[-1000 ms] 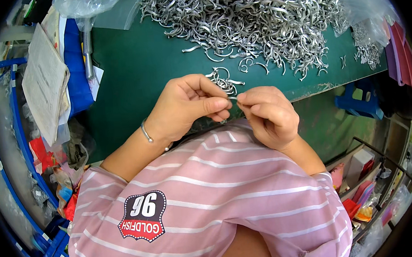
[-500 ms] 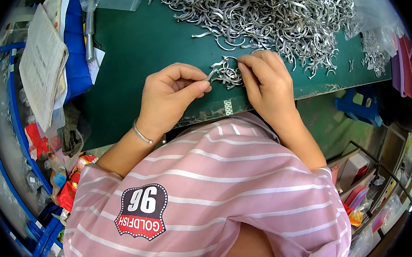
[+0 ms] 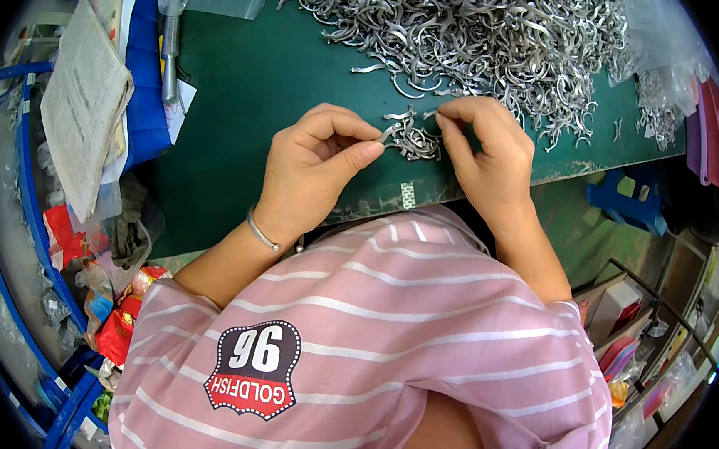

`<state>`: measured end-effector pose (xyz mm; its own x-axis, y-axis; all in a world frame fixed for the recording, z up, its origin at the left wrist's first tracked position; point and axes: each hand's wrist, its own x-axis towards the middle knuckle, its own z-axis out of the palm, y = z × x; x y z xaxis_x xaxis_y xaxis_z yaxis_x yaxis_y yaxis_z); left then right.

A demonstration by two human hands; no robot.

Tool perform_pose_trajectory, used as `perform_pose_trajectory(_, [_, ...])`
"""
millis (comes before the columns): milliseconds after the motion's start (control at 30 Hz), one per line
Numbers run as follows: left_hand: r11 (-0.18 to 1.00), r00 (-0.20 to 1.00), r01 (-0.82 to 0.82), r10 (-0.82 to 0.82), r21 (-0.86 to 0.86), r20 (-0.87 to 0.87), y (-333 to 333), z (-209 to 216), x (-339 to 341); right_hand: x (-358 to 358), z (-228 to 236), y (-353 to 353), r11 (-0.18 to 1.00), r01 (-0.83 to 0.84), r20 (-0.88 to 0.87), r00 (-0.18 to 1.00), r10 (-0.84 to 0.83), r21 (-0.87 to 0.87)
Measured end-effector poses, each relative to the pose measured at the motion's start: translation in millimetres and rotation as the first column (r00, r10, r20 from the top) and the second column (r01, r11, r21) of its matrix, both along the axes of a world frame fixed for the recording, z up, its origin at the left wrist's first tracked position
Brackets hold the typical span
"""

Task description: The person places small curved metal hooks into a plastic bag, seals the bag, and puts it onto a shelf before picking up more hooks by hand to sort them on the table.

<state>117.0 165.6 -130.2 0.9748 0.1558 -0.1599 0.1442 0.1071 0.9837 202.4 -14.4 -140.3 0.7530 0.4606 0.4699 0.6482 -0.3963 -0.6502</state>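
Between the thumb and forefinger of my left hand [image 3: 309, 165] is a small curved silver metal piece [image 3: 388, 132], its far end pointing toward a little heap. My right hand [image 3: 492, 153] pinches another small metal piece [image 3: 429, 114], of which only a short end sticks out past the fingertips. The small heap of curved metal pieces [image 3: 417, 142] lies on the green tabletop [image 3: 242, 91] between the two hands, near the front edge. Beyond my right hand spreads a large pile of similar curved pieces [image 3: 496, 31].
At the left stand a blue bin [image 3: 146, 89], folded newspaper [image 3: 85, 110] and a metal-handled tool [image 3: 170, 62]. Clear plastic bags [image 3: 667, 28] hang over the right end of the pile. A blue stool [image 3: 629, 197] is below the table at the right.
My right hand has drawn back to the right from the small heap, and a metal piece now shows at its fingertips. My left hand still pinches its piece. The whole view has shifted slightly.
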Motion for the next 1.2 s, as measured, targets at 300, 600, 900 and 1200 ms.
perform_pose_trajectory(300, [0.905, 0.966, -0.086, -0.027, -0.416, -0.258, -1, 8, 1, 0, -1, -3, 0.994, -0.071, 0.030, 0.997, 0.074, -0.083])
perform_pose_trajectory(600, [0.861, 0.932, -0.291, 0.354, -0.416, 0.081, 40, 62, 53, 55, 72, 68, 0.974, -0.199, 0.435, 0.871, 0.226, -0.107])
perform_pose_trajectory(900, [0.487, 0.850, -0.526, 0.324, 0.697, 0.415, 109, 86, 122, 96, 67, 149, 0.920, -0.075, 0.498, 0.823, 0.275, -0.384])
perform_pose_trajectory(1200, [0.325, 0.894, -0.448, 0.179, 0.833, 0.411, 141, 91, 118, 71, 66, 61, 0.922, -0.364, 0.400, 0.870, 0.287, 0.131])
